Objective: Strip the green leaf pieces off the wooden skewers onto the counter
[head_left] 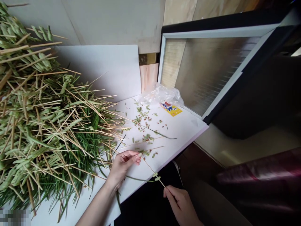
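My right hand (180, 201) grips the lower end of a thin wooden skewer (148, 165), which slants up to the left. Pale green vegetable pieces (156, 176) are threaded on it, a little above my right fingers. At the skewer's upper end, my left hand (125, 164) is closed in a pinch, and a small pale green vegetable piece (140, 154) shows at its fingertips. A long green blade (138, 179) stretches from below my left hand to the threaded pieces. Beside my left forearm rises a large heap of filled skewers (47, 131) with dark green blades among them.
Green scraps and small brown bits (147, 119) lie scattered on the white tabletop (169, 131). A clear plastic bag (162, 94) with a yellow label sits at the back. Behind the table's right edge stands a framed glass panel (199, 69). A white board (101, 69) leans on the wall.
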Tool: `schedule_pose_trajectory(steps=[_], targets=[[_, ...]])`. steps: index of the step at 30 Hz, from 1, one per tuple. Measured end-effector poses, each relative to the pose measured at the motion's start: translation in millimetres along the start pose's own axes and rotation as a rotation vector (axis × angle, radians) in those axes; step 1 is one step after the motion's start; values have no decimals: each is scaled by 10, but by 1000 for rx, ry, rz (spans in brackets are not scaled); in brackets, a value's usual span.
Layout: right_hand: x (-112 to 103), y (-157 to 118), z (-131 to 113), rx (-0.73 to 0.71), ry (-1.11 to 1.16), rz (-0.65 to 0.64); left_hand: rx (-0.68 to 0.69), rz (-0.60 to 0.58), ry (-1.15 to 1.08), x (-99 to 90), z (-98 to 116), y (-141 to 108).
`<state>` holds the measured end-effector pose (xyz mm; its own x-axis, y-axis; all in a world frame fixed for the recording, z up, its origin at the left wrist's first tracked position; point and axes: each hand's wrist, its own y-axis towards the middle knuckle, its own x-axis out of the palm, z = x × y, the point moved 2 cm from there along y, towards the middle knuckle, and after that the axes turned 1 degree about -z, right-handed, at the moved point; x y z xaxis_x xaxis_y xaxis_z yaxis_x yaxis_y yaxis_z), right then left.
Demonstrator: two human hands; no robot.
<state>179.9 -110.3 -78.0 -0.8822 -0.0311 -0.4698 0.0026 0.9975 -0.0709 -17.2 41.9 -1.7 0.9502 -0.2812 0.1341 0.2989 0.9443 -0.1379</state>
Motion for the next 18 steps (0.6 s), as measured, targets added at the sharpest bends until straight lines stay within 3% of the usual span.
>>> schedule_pose_trajectory(steps=[4, 7, 12, 15, 18], targets=[[-62, -2, 39, -74, -238, 30, -39, -32, -27, -7, 0, -9], [-118, 3, 37, -90, -256, 18, -79, -61, -62, -1, -1, -21], [-187, 30, 42, 21, 103, -70, -127, -136, -48, 12, 6, -42], [-161, 36, 99, 107, 346, -197, -137, -177, -37, 9, 4, -52], [-126, 21, 147, 135, 382, -207, -139, -185, -25, 9, -6, -55]])
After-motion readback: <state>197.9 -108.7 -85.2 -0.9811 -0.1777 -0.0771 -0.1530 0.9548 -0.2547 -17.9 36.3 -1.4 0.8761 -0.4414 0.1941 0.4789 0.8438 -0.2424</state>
